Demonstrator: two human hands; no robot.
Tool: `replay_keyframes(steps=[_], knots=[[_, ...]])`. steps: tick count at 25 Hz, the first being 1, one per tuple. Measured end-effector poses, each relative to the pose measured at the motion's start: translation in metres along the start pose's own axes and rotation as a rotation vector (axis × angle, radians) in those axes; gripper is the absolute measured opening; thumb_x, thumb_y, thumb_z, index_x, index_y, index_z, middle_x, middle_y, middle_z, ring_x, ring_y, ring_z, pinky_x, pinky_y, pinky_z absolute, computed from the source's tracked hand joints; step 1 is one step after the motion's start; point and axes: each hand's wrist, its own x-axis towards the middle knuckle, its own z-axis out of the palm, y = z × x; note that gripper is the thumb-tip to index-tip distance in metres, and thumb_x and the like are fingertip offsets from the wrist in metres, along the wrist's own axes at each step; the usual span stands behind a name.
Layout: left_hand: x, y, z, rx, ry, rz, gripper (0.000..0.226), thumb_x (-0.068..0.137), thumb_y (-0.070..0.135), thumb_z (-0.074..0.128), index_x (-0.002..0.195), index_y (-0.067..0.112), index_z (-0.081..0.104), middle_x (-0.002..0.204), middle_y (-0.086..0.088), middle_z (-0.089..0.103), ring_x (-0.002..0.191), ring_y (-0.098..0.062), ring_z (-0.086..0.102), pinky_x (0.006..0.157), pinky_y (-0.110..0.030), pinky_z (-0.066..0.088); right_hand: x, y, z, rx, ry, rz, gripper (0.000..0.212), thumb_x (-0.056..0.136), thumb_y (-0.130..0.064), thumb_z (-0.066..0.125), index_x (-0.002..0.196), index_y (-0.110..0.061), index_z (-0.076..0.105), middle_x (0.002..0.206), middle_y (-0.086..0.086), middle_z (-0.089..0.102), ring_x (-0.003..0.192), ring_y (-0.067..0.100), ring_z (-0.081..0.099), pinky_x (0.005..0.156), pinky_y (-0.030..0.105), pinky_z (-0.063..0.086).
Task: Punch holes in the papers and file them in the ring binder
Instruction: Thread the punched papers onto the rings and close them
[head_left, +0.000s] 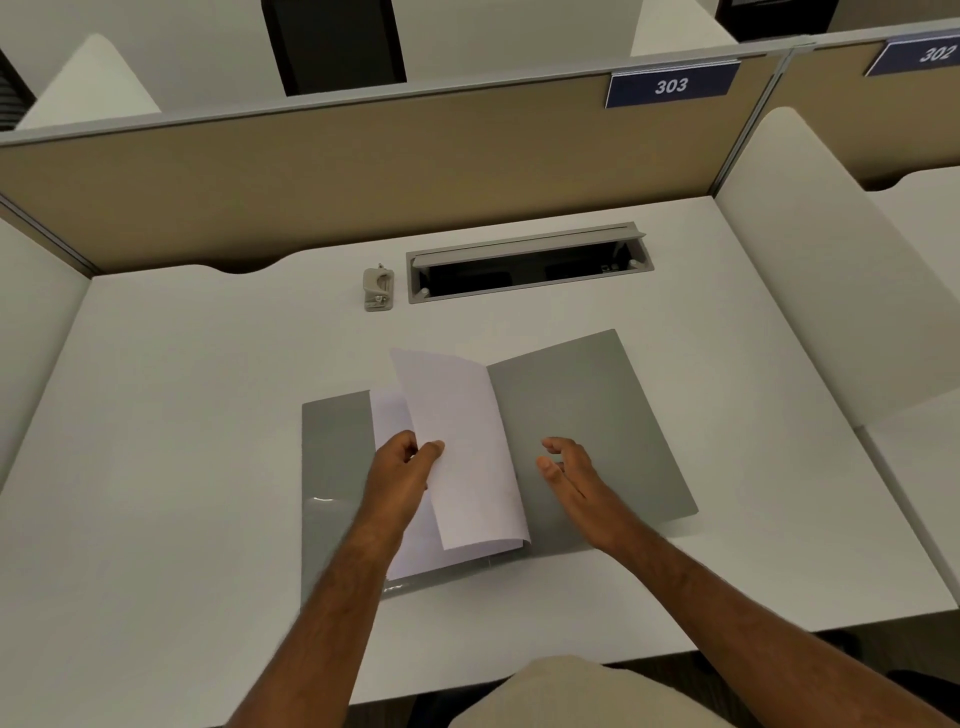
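We sat at a white desk (156, 415) in a partitioned study booth. Our left hand (402, 462) pinched a white sheet (457, 441) lifted from papers lying in the open grey binder (597, 415); our right hand (566, 467) hovered relaxed, fingers loosely spread. The hole punch (378, 289) sat apart near the cable tray (530, 262). Filing seemed well along; we could not see punched holes.

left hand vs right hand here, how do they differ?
The left hand pinches the lifted white sheet at its edge; the right hand holds nothing. The left hand's fingers are curled round the paper; the right hand's are loosely spread. The left hand is over the papers, the right over the binder's bare grey right cover. Both are over the open binder.
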Motion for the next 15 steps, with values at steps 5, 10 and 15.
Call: replay_keyframes(steps=[5,10,15], knots=[[0.006,-0.028,-0.022,0.007,0.066,-0.065,0.024,0.099,0.028,0.064,0.084,0.01,0.058,0.09,-0.013,0.069,0.079,-0.025,0.064,0.068,-0.034,0.05,0.003,-0.002,0.006,-0.026,-0.008,0.015,0.061,0.094,-0.061,0.038,0.143,-0.026,0.04,0.145,-0.004,0.043,0.128,0.014,0.048,0.108,0.031,0.039],[0.012,-0.048,-0.034,0.019,0.102,-0.145,0.029,0.098,0.029,0.065,0.077,0.013,0.052,0.077,-0.006,0.062,0.07,-0.021,0.056,0.062,-0.031,0.043,0.011,-0.001,0.015,-0.075,-0.043,0.02,0.062,0.094,-0.063,0.04,0.141,-0.023,0.043,0.145,-0.003,0.044,0.13,0.015,0.047,0.113,0.039,0.039],[0.022,-0.068,-0.038,0.075,0.106,-0.215,0.03,0.099,0.031,0.063,0.08,0.011,0.051,0.081,-0.012,0.06,0.072,-0.023,0.055,0.064,-0.034,0.042,0.024,0.0,0.025,-0.232,-0.067,-0.014,0.053,0.098,-0.054,0.05,0.138,-0.019,0.047,0.143,-0.002,0.045,0.13,0.016,0.046,0.108,0.031,0.037]])
